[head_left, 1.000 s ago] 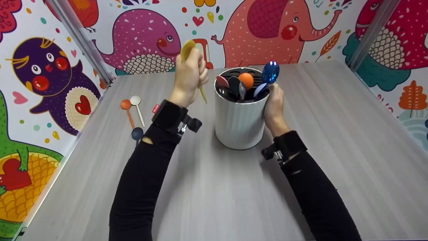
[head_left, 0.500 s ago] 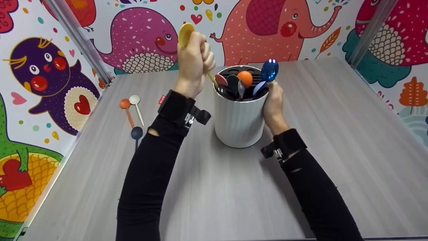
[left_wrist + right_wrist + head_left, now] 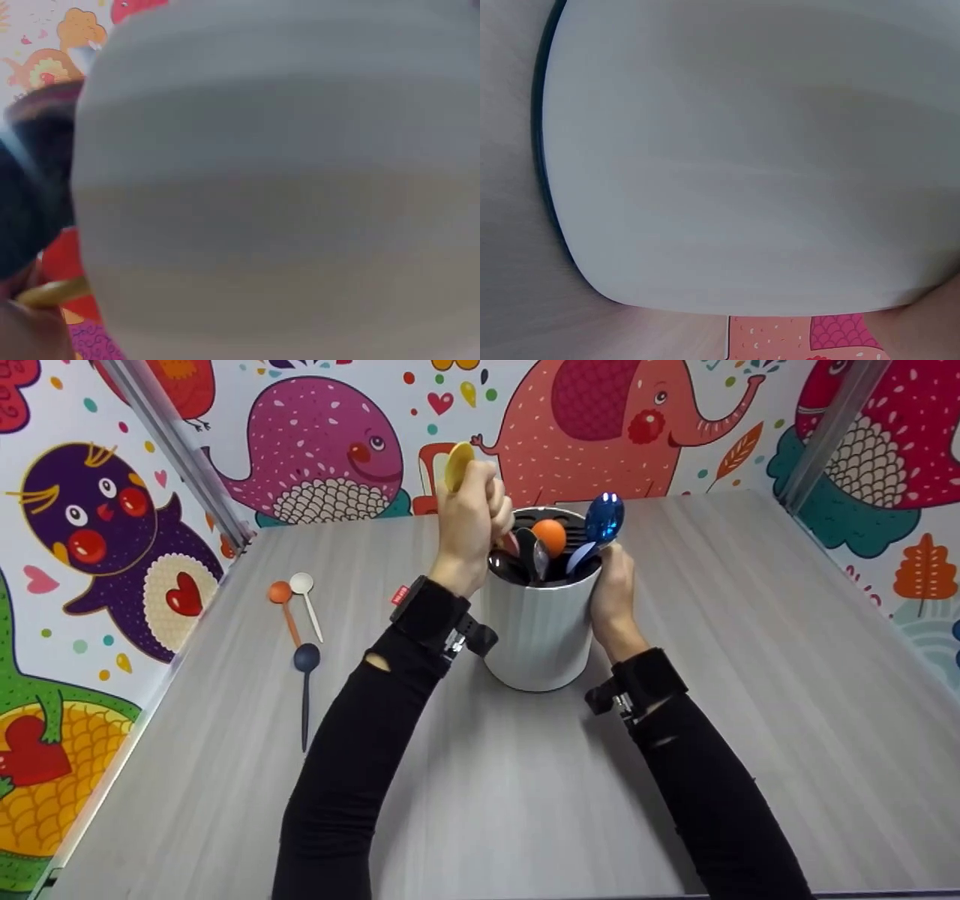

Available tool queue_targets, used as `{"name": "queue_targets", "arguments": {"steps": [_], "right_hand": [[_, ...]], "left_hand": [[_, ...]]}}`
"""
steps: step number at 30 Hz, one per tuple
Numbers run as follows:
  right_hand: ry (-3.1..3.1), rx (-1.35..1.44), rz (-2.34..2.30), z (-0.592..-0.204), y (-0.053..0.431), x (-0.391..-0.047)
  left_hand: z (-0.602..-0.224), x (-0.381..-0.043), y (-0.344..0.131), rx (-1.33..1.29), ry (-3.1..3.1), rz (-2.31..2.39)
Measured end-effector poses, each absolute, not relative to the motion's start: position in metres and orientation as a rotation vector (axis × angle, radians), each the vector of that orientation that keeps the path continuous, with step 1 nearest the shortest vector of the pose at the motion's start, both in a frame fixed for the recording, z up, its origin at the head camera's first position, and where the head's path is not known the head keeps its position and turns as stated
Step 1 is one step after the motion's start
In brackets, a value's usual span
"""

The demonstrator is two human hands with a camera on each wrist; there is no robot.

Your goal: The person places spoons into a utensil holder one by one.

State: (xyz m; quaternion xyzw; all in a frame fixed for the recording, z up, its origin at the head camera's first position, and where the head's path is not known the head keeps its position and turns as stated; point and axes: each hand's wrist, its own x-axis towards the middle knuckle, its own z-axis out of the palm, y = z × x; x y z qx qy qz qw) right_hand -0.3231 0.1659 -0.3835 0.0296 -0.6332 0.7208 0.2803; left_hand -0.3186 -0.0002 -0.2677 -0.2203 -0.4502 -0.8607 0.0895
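Observation:
My left hand (image 3: 474, 521) grips a yellow spoon (image 3: 459, 465) with its bowl upward, at the left rim of a white ribbed utensil holder (image 3: 536, 637). In the left wrist view the spoon's handle (image 3: 56, 291) runs down behind the holder's edge; its lower end is hidden. My right hand (image 3: 616, 600) holds the holder's right side, its fingers partly hidden behind it. In the holder stand a shiny blue spoon (image 3: 604, 517), an orange-headed utensil (image 3: 550, 538), a lavender utensil (image 3: 580, 558) and several dark ones. A pinkish-red one is partly covered by my left hand.
On the left of the grey table (image 3: 495, 810) lie an orange spoon (image 3: 280, 593), a white spoon (image 3: 303, 583) and a dark blue spoon (image 3: 306, 658). Cartoon-printed panels (image 3: 600, 427) stand along the back and sides.
My left hand has risen, moved right to the holder and come down at its rim with the yellow spoon. The right hand stays on the holder.

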Motion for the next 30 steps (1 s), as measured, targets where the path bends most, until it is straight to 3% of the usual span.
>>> {"name": "queue_targets", "arguments": {"steps": [10,30], "right_hand": [[-1.692,0.096,1.946,-0.385,0.163,-0.321],[-1.703,0.092,1.908,-0.384,0.166,-0.321]], "left_hand": [[-0.287,-0.326,0.001,-0.446,-1.477,-2.631],[-0.316,-0.335,-0.007,-0.626,-1.881,-1.808]]}}
